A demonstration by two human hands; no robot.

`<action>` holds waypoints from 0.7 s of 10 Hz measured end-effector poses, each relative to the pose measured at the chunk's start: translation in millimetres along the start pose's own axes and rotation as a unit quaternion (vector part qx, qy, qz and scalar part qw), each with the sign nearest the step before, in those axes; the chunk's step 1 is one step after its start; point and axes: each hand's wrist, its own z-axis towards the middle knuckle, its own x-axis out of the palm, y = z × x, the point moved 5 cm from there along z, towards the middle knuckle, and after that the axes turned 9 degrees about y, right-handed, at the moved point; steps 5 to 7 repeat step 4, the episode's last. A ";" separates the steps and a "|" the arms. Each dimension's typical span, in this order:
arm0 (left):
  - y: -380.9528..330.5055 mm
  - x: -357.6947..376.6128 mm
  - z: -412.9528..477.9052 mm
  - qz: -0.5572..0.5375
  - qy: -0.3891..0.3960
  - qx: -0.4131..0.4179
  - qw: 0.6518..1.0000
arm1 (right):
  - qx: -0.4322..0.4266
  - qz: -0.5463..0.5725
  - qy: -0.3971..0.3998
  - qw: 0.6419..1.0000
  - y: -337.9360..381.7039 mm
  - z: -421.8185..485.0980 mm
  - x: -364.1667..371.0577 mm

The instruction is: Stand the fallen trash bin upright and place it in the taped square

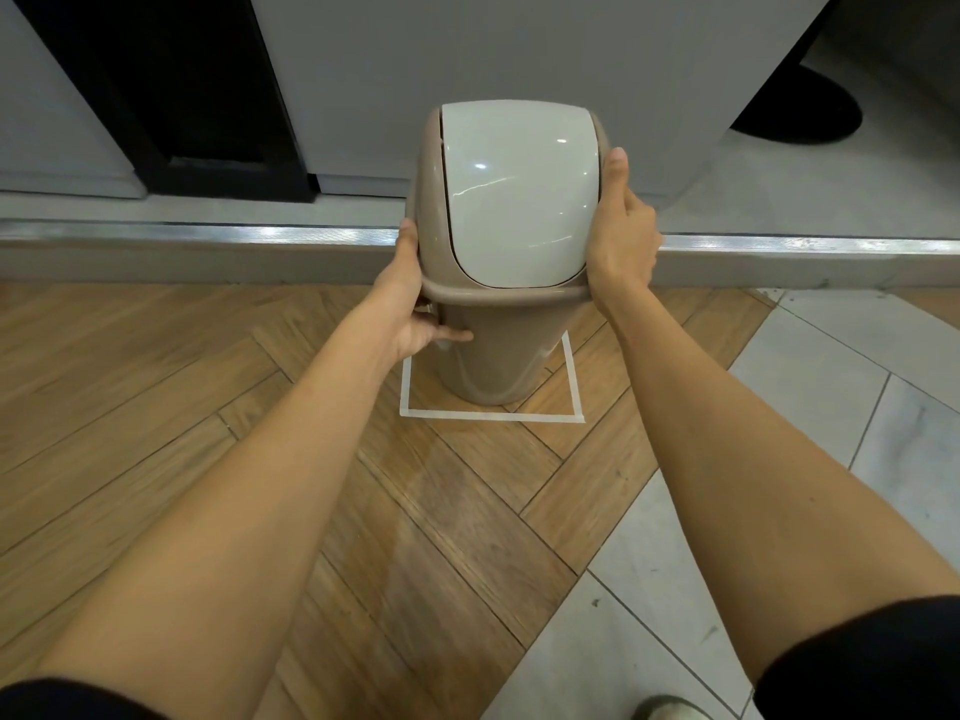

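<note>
open floor [156,407] around, step [208,241] behind

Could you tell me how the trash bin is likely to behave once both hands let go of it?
The trash bin looks like thin hard plastic, so it is probably stiff and light. Its body narrows toward the base inside the taped square, so a sideways nudge might tip it. The glossy lid may be slippery under the left hand and right hand.

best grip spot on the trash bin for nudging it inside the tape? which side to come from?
Grip the trash bin at the tan collar, just under its rim, from both sides, as the left hand and right hand do now. The body tapers downward, so the protruding rim probably stops slipping. Avoid the white swing lid; it looks hinged and would likely give. The base sits within the taped square.
</note>
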 end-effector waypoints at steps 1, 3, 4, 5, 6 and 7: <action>-1.1 -4.0 0.9 0.027 -0.014 -0.027 0.999 | 0.005 0.018 0.020 1.000 -1.1 3.1 2.1; -28.6 -14.0 -23.2 0.137 -0.144 -0.043 0.979 | 0.056 -0.029 0.085 0.994 25.2 -3.3 -20.3; -52.3 -6.0 -53.3 0.237 -0.206 0.007 0.949 | 0.074 -0.083 0.108 0.988 50.5 -11.5 -40.5; -52.3 -6.0 -53.3 0.237 -0.206 0.007 0.949 | 0.074 -0.083 0.108 0.988 50.5 -11.5 -40.5; -52.3 -6.0 -53.3 0.237 -0.206 0.007 0.949 | 0.074 -0.083 0.108 0.988 50.5 -11.5 -40.5; -52.3 -6.0 -53.3 0.237 -0.206 0.007 0.949 | 0.074 -0.083 0.108 0.988 50.5 -11.5 -40.5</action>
